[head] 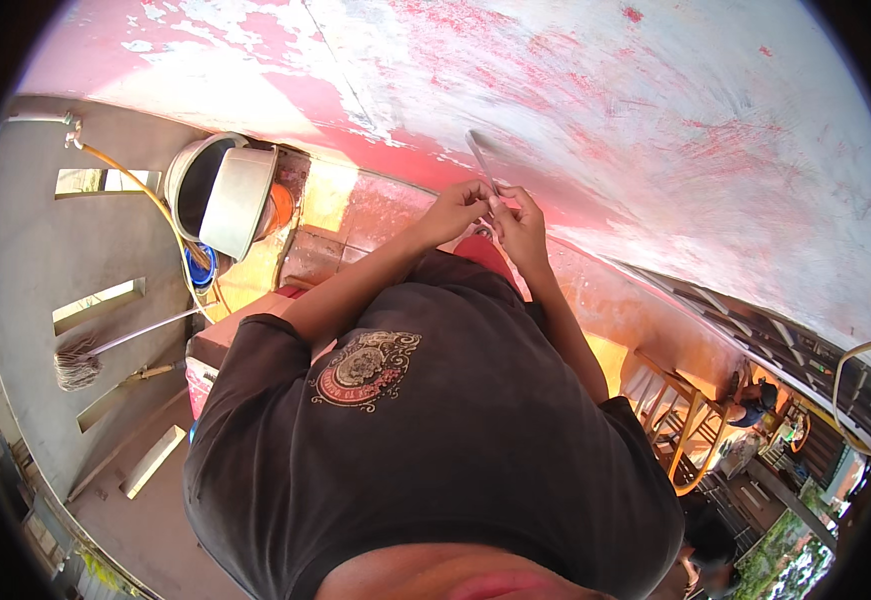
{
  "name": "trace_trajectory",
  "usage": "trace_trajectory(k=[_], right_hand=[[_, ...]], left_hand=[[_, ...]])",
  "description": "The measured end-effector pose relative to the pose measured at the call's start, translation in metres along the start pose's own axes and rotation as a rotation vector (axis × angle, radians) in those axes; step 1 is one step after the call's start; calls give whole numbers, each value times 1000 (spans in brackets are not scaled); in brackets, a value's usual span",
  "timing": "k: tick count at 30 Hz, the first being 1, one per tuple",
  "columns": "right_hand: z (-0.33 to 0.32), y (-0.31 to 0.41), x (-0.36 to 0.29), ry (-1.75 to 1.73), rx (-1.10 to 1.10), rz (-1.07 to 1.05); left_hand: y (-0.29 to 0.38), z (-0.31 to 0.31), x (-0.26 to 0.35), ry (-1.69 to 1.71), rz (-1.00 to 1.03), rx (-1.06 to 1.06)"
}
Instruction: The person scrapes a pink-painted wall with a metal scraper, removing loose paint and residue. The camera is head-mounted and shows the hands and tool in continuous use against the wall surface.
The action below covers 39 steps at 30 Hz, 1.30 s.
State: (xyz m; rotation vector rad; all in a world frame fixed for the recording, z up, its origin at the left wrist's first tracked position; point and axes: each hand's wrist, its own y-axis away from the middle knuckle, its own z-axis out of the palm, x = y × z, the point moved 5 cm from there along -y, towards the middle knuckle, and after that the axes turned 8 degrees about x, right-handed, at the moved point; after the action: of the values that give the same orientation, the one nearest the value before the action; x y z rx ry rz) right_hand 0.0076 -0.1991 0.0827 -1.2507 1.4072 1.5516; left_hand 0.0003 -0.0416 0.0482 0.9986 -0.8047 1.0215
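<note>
Both hands meet in front of my waist, close to a pink and white wall (435,82) with worn, patchy paint. My right hand (522,229) grips the lower end of a thin grey metal strip (483,161) between thumb and fingers. At that same end, my left hand (454,210) has its fingertips pinched against the strip. The strip points up and away from me, and its bent tip is near the wall; whether it touches cannot be told. My fingers hide its lower end.
To the left are a large grey tub (237,199), an orange bucket (279,206), a blue bucket (201,268), a hose (135,180) and a string mop (79,364) by a grey wall (19,262). A wooden chair (687,420) and a person (754,405) are at right.
</note>
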Motion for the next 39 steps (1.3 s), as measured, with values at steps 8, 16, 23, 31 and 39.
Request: trace_trajectory(k=[8,16,23,31,39], right_hand=[[-56,2,9,253,248,221],[-3,-25,46,125,17,47],[-26,7,60,84,110,45],[-53,-26,70,266,9,47],[-153,16,51,181,-251,120]], left_hand=[[12,-21,-10,-104,-85,-28],[19,-13,-14,-236,-105,-104],[36,-21,-30,-257,-167,6],[52,13,-57,-299,-134,75],[26,127,-67,-311,114,421]])
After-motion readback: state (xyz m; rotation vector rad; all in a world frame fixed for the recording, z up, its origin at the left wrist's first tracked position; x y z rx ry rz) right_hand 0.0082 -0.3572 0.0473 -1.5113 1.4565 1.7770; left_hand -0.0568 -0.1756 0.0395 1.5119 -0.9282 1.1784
